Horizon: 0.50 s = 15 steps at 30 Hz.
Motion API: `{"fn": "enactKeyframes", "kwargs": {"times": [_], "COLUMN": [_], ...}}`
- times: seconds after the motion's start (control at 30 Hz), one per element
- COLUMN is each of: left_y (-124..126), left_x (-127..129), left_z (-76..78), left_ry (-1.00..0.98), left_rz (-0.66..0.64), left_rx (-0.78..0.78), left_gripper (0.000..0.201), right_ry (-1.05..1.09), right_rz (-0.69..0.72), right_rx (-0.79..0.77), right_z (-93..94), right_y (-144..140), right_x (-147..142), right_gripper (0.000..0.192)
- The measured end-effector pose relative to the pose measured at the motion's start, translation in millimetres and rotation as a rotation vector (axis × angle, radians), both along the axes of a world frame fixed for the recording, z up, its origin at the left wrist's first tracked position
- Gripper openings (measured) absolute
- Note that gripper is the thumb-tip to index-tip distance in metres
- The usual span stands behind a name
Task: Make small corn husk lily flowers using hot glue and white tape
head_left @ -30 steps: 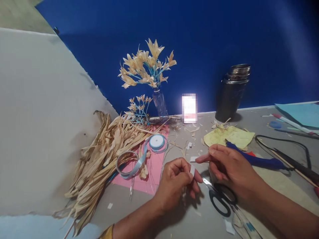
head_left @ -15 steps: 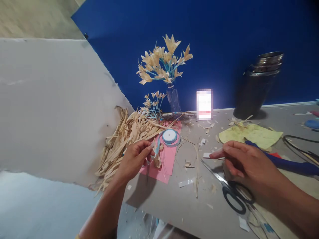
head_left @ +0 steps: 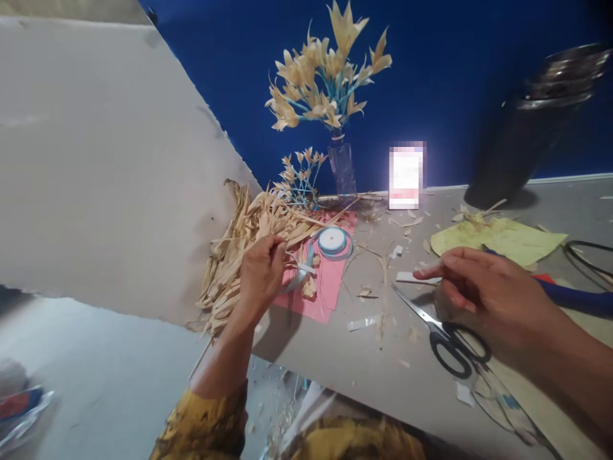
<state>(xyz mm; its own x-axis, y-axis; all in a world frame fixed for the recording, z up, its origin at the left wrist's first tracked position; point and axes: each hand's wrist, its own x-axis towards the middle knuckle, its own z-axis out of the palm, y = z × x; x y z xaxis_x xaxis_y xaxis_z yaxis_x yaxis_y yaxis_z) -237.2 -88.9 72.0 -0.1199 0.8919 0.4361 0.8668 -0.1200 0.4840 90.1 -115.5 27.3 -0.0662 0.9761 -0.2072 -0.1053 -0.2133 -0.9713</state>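
The left hand (head_left: 261, 271) pinches the loose ribbon (head_left: 299, 276) at nine o'clock of the spool (head_left: 332, 241); likely light, limp (grip its end). The right hand (head_left: 483, 294), fingers half curled, pins a white strip (head_left: 412, 278).
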Motion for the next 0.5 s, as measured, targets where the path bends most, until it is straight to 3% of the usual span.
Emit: {"fn": "enactKeyframes", "kwargs": {"times": [0.07, 0.17, 0.33, 0.5], "left_y": [-17.3, -38.4, -38.4, -25.2], "left_x": [16.7, 37.8, 61.5, 82.0], "left_z": [-6.8, -19.0, -37.7, -49.5], "left_ry": [-0.157, -0.209, -0.121, 0.074], "left_rz": [-0.151, -0.409, -0.428, -0.364], "left_rx": [-0.192, -0.408, -0.433, -0.512], "left_gripper": [0.026, 0.028, 0.011, 0.011], "right_ry": [0.016, 0.017, -0.019, -0.061], "right_rz": [-0.037, -0.074, -0.048, -0.055], "right_rx": [-0.033, -0.051, -0.054, -0.013], "right_z": [-2.1, -3.4, -4.3, -1.8], "right_y": [1.1, 1.8, 2.3, 1.5], "right_x": [0.1, 0.0, 0.2, -1.8], "right_gripper": [0.030, 0.029, 0.032, 0.033]}}
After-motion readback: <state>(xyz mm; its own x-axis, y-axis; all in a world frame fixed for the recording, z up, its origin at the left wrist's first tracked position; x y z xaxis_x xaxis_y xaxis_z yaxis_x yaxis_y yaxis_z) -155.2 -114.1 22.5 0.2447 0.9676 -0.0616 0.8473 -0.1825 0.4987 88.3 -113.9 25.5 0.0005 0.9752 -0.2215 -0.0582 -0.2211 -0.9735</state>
